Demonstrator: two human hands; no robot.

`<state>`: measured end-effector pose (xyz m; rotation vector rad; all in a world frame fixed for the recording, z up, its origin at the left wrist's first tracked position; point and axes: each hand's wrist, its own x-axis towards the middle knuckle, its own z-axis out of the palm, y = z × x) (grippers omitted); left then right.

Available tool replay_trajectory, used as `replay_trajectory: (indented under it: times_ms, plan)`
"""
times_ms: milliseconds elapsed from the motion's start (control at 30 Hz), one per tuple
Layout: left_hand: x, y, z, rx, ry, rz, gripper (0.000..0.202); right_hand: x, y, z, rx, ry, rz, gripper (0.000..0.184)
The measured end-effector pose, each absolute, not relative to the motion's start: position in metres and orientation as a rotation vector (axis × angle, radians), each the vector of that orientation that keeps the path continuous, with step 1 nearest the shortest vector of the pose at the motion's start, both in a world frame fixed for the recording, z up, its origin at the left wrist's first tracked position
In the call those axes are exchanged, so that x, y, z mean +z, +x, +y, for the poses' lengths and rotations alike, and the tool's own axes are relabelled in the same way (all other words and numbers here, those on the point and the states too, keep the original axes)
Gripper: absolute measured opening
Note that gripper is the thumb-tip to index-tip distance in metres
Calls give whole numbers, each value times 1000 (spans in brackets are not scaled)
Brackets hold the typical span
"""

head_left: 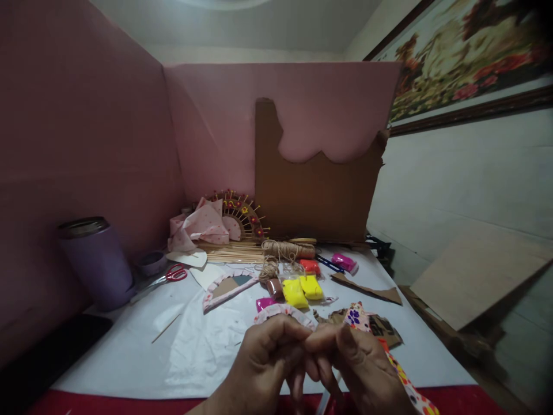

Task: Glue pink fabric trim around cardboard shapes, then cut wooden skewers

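The person's two hands are close together over the front of the white table sheet (138, 357). The left hand (263, 360) has its fingers bent in. The right hand (369, 363) has bent fingers too, and the fingertips of both hands meet in the middle. One cannot tell if they pinch something small, because the hands hide that spot.

A thin pale strip (322, 402) shows below the hands, close to the right one. A curved piece with a spotted cloth edge (283, 311) is just behind the left hand, which hides part of it. A flowery ribbon (404, 377) runs down beside the right hand. Behind that hand is a torn bit of brown cardboard (386, 330).

Farther back, two yellow packets (302, 290) sit side by side, with a brown packet (275, 289) on their left and a red packet (310, 267) behind. A half-round piece (224, 291) lies left of them. Red-handled scissors (176, 273) lie near a purple cup (97, 262). At the back, a fan shape with little flowers (245, 210) stands up beside a big brown board (319, 196).
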<state>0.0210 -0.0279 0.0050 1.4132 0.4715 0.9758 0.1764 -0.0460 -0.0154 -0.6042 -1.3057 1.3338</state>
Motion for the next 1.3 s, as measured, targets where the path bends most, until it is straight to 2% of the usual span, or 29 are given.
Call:
replay_trajectory:
  times_ms: [67, 167, 233, 400, 667, 800, 900, 1000, 1300]
  plan:
    - [3, 21, -26, 969, 1381, 492, 26, -14, 178, -45, 1291, -632, -1257, 47]
    - [0, 24, -26, 934, 1286, 589, 26, -8, 181, -46, 1133, -768, -1238, 31]
    - [-2, 26, -27, 910, 1247, 642, 25, -4, 181, -48, 1062, -851, -1256, 27]
    - [-2, 29, -30, 785, 1273, 733, 19, -1, 174, -56, 1064, -919, -1281, 36]
    - [5, 26, -32, 764, 1350, 724, 22, -5, 175, -52, 944, -976, -1526, 55]
    - [6, 23, -31, 843, 1507, 732, 18, -6, 176, -47, 864, -1037, -1588, 47]
    - [1, 22, -29, 898, 1537, 692, 28, -7, 174, -48, 818, -1010, -1566, 35]
    - [-2, 22, -27, 967, 1531, 670, 37, -8, 174, -52, 752, -937, -1599, 31]
    - [3, 18, -32, 866, 1555, 713, 43, -12, 178, -53, 679, -927, -1706, 52]
